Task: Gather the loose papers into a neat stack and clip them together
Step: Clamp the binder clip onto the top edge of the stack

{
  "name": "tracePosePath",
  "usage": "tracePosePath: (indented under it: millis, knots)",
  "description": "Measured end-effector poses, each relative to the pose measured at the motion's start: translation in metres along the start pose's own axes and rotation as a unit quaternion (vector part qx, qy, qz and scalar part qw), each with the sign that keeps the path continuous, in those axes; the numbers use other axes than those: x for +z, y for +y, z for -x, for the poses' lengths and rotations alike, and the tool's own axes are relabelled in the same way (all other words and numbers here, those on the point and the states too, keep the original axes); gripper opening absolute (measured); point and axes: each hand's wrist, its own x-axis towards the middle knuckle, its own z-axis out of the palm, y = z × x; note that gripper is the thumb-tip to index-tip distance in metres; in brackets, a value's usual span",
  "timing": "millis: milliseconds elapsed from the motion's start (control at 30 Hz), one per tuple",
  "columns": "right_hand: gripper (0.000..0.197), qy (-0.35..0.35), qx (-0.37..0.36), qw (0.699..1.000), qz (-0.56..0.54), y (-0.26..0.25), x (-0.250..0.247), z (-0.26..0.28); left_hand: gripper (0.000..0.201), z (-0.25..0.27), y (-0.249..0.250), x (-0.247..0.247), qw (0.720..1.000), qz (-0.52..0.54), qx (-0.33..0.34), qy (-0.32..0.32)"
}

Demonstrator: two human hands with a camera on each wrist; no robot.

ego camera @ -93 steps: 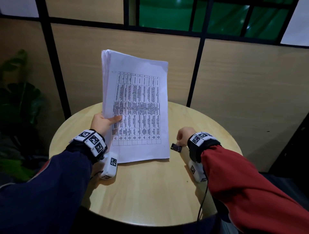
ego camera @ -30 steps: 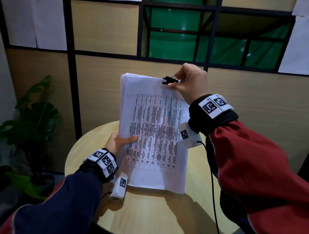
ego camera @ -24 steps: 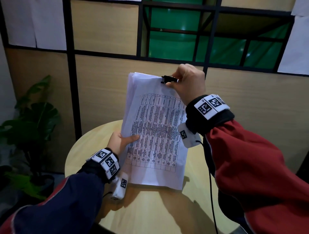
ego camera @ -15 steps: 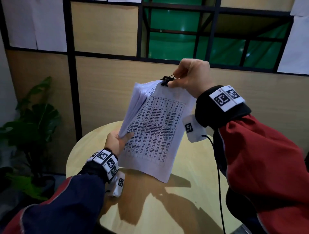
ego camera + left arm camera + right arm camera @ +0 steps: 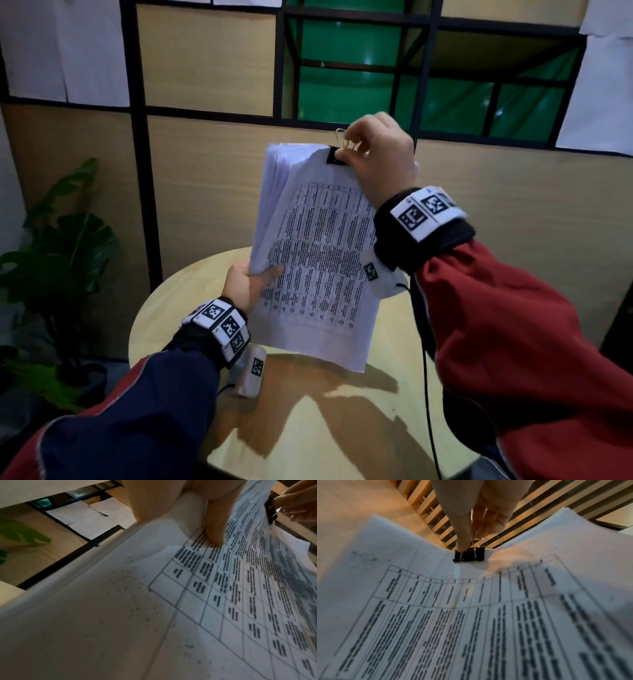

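A thick stack of printed papers (image 5: 315, 260) with a table on the top sheet is held upright above the round wooden table (image 5: 308, 428). My left hand (image 5: 246, 284) grips the stack's lower left edge, thumb on the front sheet (image 5: 216, 534). A black binder clip (image 5: 335, 158) sits over the stack's top edge (image 5: 470, 555). My right hand (image 5: 373, 161) pinches the clip's wire handles from above, thumb tip on the black body. The stack (image 5: 471, 615) bows slightly under the clip (image 5: 271, 512).
A wood-panelled partition (image 5: 205, 192) with black frames and green glass stands right behind the table. A leafy plant (image 5: 58, 253) is at the left. White sheets (image 5: 65, 51) hang on the partition at upper left and right.
My right hand picked the clip off the table, raised it to the stack's top edge and set it over the sheets. The stack tilted, then straightened, its fanned top now pressed together.
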Motion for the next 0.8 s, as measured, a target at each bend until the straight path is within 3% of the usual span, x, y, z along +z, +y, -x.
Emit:
tracePosePath:
  millis: [100, 267, 333, 433, 533, 800]
  knots:
    - [0.014, 0.080, -0.031, 0.996, 0.025, 0.003, 0.010, 0.012, 0.037, 0.002, 0.001, 0.003, 1.000, -0.002, -0.014, -0.006]
    - [0.009, 0.060, -0.096, 0.992, 0.046, 0.005, 0.024, 0.030, 0.014, 0.015, 0.011, 0.012, 0.998, 0.060, -0.007, -0.019]
    - [0.016, 0.039, -0.108, 0.991, 0.074, 0.008, 0.032, 0.037, 0.010, 0.019, 0.014, 0.014, 0.995, 0.095, -0.010, -0.033]
    - [0.039, -0.090, -0.121, 0.981, 0.122, 0.007, 0.041, 0.049, 0.013, 0.021, 0.020, 0.014, 0.991, 0.125, -0.011, -0.044]
    - [0.070, -0.272, -0.043, 0.948, 0.158, 0.003, 0.038, 0.059, 0.019, 0.020, 0.023, 0.014, 0.992, 0.122, 0.010, -0.045]
    - [0.084, -0.125, -0.022, 0.986, 0.112, 0.000, 0.023, 0.022, 0.025, 0.016, 0.018, 0.010, 0.998, 0.054, 0.010, -0.022]
